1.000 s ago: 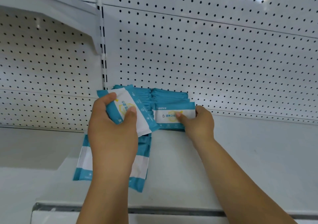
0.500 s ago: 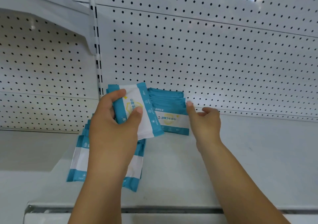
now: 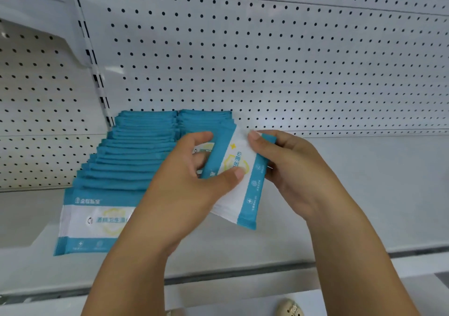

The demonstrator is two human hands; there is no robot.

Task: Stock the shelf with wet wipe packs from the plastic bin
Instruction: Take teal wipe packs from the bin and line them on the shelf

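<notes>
White pegboard point(image 3: 291, 60) is backing my left hand point(image 3: 184, 189) and right hand point(image 3: 296, 170), both pinching one flat teal-and-white plastic wipe pack point(image 3: 237, 200). I'm judging placement is underway: it is needing levelling, then seating before the shorter shelved row point(image 3: 206, 121).

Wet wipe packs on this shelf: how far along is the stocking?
Done: a long overlapping row of packs lines the left of the shelf, with a short row begun beside it. In hand: the left hand and right hand both grip one pack in front of the short row. Left: its right side is bare; the bin is out of view, so the remaining count is unknown.
</notes>
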